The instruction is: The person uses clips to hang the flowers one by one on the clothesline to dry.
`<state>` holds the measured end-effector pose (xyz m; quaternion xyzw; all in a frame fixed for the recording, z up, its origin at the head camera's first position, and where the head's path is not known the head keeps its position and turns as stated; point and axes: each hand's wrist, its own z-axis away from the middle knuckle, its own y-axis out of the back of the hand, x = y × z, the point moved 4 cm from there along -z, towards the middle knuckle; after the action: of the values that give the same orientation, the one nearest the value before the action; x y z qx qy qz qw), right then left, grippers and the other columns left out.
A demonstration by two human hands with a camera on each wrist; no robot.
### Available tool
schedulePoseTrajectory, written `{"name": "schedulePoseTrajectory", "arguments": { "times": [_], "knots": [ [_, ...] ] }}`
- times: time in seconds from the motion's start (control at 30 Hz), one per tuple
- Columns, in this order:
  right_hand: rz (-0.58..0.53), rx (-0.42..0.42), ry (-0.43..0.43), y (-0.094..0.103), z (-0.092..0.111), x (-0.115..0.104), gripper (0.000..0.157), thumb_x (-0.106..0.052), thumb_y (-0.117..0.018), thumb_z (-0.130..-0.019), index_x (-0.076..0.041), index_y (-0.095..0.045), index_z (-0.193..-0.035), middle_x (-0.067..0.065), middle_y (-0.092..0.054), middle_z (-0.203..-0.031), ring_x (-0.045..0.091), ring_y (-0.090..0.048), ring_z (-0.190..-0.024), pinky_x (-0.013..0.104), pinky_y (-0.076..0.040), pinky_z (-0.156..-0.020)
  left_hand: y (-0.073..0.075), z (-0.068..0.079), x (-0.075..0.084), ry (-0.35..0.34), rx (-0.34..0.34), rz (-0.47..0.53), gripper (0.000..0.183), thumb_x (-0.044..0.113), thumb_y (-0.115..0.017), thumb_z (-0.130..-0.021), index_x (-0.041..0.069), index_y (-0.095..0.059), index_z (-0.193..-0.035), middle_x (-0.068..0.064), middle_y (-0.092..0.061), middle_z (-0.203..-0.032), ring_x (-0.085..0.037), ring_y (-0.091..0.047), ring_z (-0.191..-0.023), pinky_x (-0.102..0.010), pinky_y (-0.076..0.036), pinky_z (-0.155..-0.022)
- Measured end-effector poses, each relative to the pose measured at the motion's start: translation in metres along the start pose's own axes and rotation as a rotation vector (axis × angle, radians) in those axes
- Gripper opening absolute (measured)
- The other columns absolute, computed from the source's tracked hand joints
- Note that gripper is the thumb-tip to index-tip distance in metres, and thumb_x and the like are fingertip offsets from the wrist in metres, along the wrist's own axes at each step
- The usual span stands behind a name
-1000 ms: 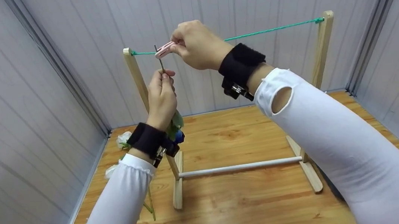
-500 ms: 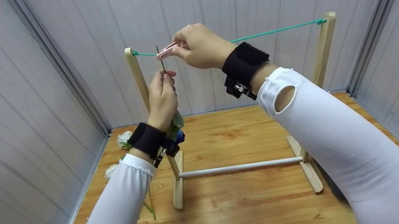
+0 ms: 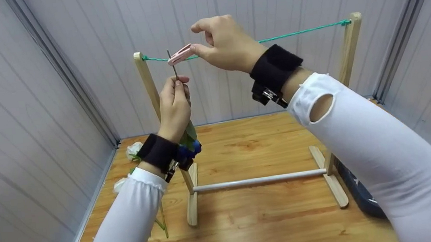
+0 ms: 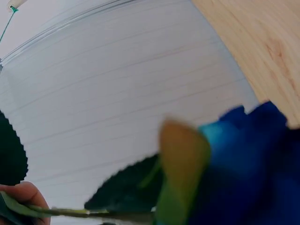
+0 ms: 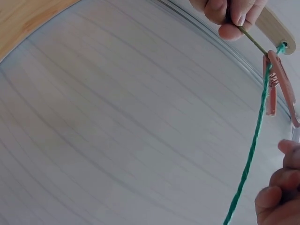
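Observation:
My left hand pinches the thin stem of a blue rose below the green cord. The flower hangs head down, its blue bloom and leaves large in the left wrist view and partly behind the wrist in the head view. A pink clothespin grips the cord and the stem's upper end together, as the right wrist view also shows. My right hand is beside the clothespin's handle end, thumb close to it and index finger lifted away, with nothing between the fingers.
The cord is strung between two wooden posts, joined low down by a white bar. White flowers lie on the wooden table at the left, partly behind my left arm. A dark object sits behind my right sleeve. Pale panelled walls enclose the table.
My right hand has let go of the clothespin, fingers spreading, and has drawn slightly to the right. The clothespin stays on the cord and stem. The left hand keeps its place.

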<state>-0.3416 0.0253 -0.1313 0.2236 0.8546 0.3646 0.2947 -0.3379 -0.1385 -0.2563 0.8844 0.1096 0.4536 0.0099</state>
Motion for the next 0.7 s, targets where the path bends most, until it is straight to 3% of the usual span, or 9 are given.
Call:
{"name": "schedulePoseTrajectory", "arguments": {
  "times": [0.2, 0.37, 0.53, 0.7],
  "knots": [
    [-0.028, 0.105, 0.041, 0.01, 0.02, 0.01, 0.038, -0.017, -0.063, -0.108, 0.003, -0.067, -0.14, -0.004, -0.045, -0.074, 0.008, -0.039, -0.064, 0.025, -0.033, -0.065, -0.001, 0.001, 0.0, -0.007, -0.008, 0.059, 0.035, 0.008, -0.028, -0.118, -0.005, -0.06, -0.126, -0.008, -0.06, -0.095, -0.011, -0.057, -0.075, -0.023, -0.052, -0.07],
    [-0.061, 0.149, 0.077, 0.017, 0.038, 0.02, 0.026, -0.013, -0.064, -0.107, 0.005, -0.072, -0.122, -0.005, -0.044, -0.071, 0.008, -0.039, -0.062, 0.024, -0.032, -0.062, 0.001, 0.003, -0.001, -0.02, 0.009, 0.034, 0.035, 0.006, -0.032, -0.117, -0.009, -0.058, -0.136, -0.019, -0.068, -0.113, -0.023, -0.07, -0.099, -0.027, -0.057, -0.09],
    [-0.069, 0.174, 0.121, 0.021, 0.06, 0.034, 0.018, -0.01, -0.064, -0.106, 0.005, -0.073, -0.106, -0.001, -0.05, -0.069, 0.009, -0.041, -0.061, 0.022, -0.033, -0.06, 0.006, 0.009, 0.002, -0.047, 0.025, 0.012, 0.037, 0.004, -0.039, -0.115, -0.012, -0.053, -0.145, -0.027, -0.065, -0.133, -0.035, -0.065, -0.126, -0.037, -0.053, -0.112],
    [-0.058, 0.15, 0.147, 0.023, 0.085, 0.049, 0.017, -0.008, -0.065, -0.106, 0.005, -0.074, -0.1, 0.011, -0.068, -0.08, 0.01, -0.051, -0.067, 0.018, -0.04, -0.064, 0.012, 0.019, 0.006, -0.095, 0.063, -0.051, 0.034, 0.004, -0.048, -0.112, -0.01, -0.055, -0.142, -0.026, -0.062, -0.139, -0.034, -0.063, -0.129, -0.042, -0.052, -0.113]
  ]
}}
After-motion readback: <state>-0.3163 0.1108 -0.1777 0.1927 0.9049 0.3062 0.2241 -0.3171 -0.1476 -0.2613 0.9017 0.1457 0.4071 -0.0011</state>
